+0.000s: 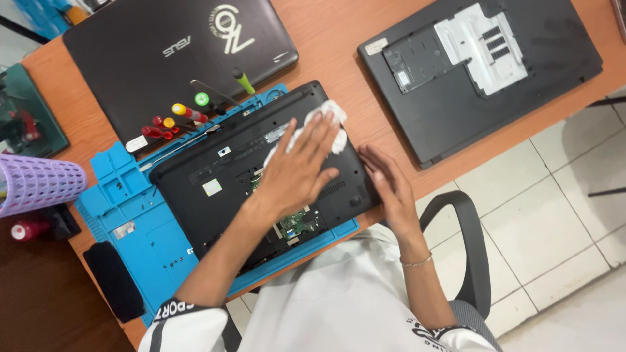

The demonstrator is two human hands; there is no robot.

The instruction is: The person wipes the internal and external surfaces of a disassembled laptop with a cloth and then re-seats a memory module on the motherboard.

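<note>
On the blue repair mat [140, 225], at the desk's near edge, lay the open-bottomed black laptop [222, 173], underside up w/ its circuit board exposed toward the person. Its long axis ran diagonally, from lower left up to upper right in the head view, far corner aimed at the desk's middle. Left hand [297, 166] lay flat on the laptop base, fingers spread and extended, pressing a white cloth [329, 120] against the casing; cloth sat under and just past the fingertips, bunched at the laptop's upper right corner. No pinch on it, only palm and fingers on top. Right hand [388, 186] was at the laptop's right edge, fingers straight and together, resting against the side of the case; it gripped nothing.

Beyond the mat a closed dark laptop [173, 55] lay w/ several screwdrivers [186, 114] on and beside its near edge, handles red, yellow, green. Farther right, well apart, a third laptop [479, 68] lay underside up w/ a pale inner panel showing. A purple perforated basket [36, 186] sat at the left edge of the desk [339, 39].
</note>
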